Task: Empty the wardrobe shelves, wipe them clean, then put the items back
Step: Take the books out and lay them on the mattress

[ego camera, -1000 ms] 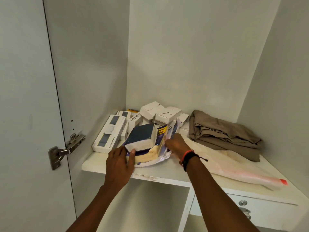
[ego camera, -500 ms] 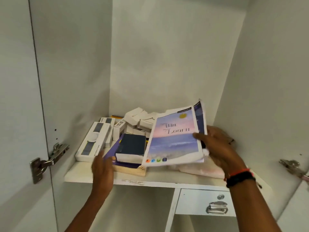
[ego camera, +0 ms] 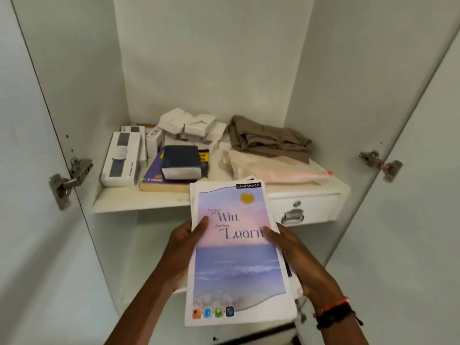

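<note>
I hold a small stack of notebooks point(ego camera: 236, 257) in front of the wardrobe, below shelf height; the top cover is pink and lilac with the words "Win, Learn". My left hand point(ego camera: 185, 247) grips its left edge, thumb on the cover. My right hand point(ego camera: 296, 260) grips the right edge. On the white shelf point(ego camera: 139, 201) lie a thick dark blue book point(ego camera: 181, 161) on top of a purple book point(ego camera: 159, 174), a long white box point(ego camera: 122, 159), several small white boxes point(ego camera: 191, 128), a folded brown cloth point(ego camera: 266, 139) and a clear plastic bag point(ego camera: 271, 168).
Under the shelf's right half sits a white drawer point(ego camera: 316, 207) with a metal handle point(ego camera: 292, 216). Both wardrobe doors stand open, with metal hinges at the left point(ego camera: 67, 180) and right point(ego camera: 380, 164). A lower compartment opens beneath the shelf.
My right hand lifted the notebooks off the shelf and drew them out toward me. My left hand left the books on the shelf and took the stack's left edge.
</note>
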{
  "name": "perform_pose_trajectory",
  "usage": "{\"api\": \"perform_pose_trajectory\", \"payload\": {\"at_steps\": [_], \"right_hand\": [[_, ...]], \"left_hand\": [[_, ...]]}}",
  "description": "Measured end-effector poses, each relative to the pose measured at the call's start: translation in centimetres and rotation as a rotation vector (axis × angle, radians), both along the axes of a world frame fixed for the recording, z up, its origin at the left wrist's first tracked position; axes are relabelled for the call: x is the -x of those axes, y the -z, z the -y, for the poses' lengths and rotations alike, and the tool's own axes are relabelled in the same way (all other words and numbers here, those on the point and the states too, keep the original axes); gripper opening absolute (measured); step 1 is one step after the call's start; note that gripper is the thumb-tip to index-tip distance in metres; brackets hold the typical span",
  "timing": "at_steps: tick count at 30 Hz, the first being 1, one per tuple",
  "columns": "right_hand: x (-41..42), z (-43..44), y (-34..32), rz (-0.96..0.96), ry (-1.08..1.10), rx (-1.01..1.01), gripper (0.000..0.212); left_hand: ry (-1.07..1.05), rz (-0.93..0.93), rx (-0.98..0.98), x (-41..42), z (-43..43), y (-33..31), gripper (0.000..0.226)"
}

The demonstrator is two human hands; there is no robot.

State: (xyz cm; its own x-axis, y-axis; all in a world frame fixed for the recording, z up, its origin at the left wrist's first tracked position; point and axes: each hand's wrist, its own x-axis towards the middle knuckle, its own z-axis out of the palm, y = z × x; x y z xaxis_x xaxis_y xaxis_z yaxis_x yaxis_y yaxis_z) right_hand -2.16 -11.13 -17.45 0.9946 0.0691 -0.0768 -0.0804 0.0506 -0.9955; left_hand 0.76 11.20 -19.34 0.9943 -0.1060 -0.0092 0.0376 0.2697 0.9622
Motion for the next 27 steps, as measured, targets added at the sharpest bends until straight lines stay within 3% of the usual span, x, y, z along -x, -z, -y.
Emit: {"api": "perform_pose_trajectory", "payload": {"at_steps": [2, 8, 15, 19, 23, 27], "right_hand": [[2.2, -1.0, 2.1, 0.009, 0.009, 0.065, 0.037], [8.2, -3.3, 6.0, 0.043, 0.202, -0.005, 0.027], [14.3, -4.5, 9.4, 0.082, 0.549, 0.226, 0.028], [19.1, -3.9, 11.4, 0.017, 0.462, 0.101, 0.030], [26.7, -3.5, 15.0, -0.101, 0.362, -0.069, 0.053], [33.2, -3.7, 17.2, -0.097, 0.548, -0.089, 0.056]], "left_hand": [[-0.015, -0.015, -0.036, 1.5, -0.4, 1.4, 0.031], [0.107, -0.116, -0.008, 5.9, -1.0, 4.9, 0.031], [0.153, -0.113, -0.147, 10.9, -0.1, 8.6, 0.024], [0.205, -0.122, -0.182, 13.3, 0.7, 9.9, 0.017], [0.332, -0.154, -0.267, 16.6, 1.5, 12.7, 0.018], [0.613, -0.187, -0.320, 20.3, 3.2, 15.5, 0.045]]}}
